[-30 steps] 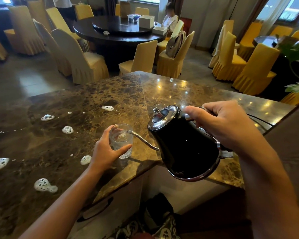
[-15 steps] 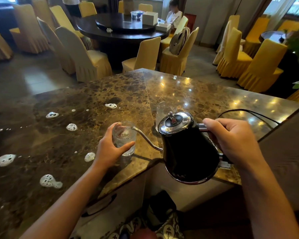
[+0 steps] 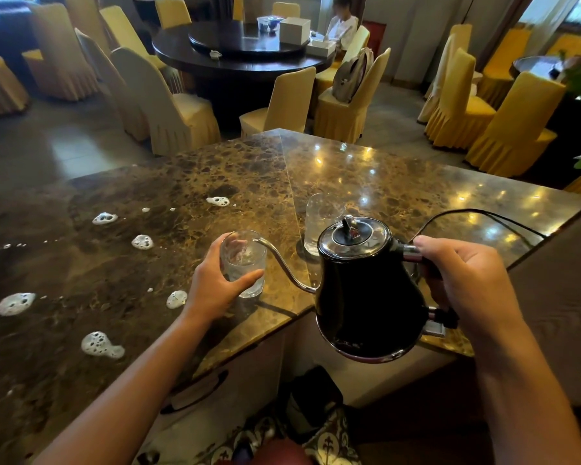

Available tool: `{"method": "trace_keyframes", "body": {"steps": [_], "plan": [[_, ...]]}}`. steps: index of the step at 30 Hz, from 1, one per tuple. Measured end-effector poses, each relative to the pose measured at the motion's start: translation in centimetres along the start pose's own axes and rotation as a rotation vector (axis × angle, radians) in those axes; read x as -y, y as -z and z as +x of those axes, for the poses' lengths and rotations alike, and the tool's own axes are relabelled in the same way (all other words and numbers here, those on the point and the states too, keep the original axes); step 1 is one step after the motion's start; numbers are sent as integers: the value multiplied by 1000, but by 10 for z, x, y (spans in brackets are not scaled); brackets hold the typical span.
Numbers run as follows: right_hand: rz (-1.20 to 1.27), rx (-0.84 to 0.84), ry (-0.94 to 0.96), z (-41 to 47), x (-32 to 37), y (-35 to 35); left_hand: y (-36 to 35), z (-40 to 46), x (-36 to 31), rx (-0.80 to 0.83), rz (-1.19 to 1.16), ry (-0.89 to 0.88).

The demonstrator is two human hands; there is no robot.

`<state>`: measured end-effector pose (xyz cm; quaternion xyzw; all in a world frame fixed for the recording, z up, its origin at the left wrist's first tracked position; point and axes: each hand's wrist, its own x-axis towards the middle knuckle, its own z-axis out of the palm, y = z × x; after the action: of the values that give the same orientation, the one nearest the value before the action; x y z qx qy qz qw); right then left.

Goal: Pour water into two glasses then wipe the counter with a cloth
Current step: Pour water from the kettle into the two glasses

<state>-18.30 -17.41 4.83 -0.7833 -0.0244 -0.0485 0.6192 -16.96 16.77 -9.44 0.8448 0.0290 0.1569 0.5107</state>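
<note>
Brown marble counter [image 3: 399,182] carries a second clear glass [image 3: 316,216], partly hidden behind the black gooseneck kettle [image 3: 366,297]; its contents cannot be made out. Left hand [image 3: 215,286] is curled around a clear glass tumbler [image 3: 244,263] standing on the counter. Right hand [image 3: 467,280] is closed on the kettle's handle, spout tip over the tumbler's rim. White foam patches [image 3: 101,345] dot the counter's left side.

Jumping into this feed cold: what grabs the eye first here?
The black gooseneck kettle, held by its handle in the right hand near the counter's front edge, with its spout tip at the rim of the glass that the left hand grips. Next, white foam patches dot the dark marble counter to the left. A second glass stands just behind the kettle.
</note>
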Motion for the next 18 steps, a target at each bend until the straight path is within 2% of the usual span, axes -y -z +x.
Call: {"method": "trace_keyframes", "body": {"steps": [11,18], "plan": [[230,-67,-176,-13,-29,-13,0,-1,-2,15,-26,2],[342,-140,-191,-19,-36,-17,-1,0,1,17,-48,-3]]}}
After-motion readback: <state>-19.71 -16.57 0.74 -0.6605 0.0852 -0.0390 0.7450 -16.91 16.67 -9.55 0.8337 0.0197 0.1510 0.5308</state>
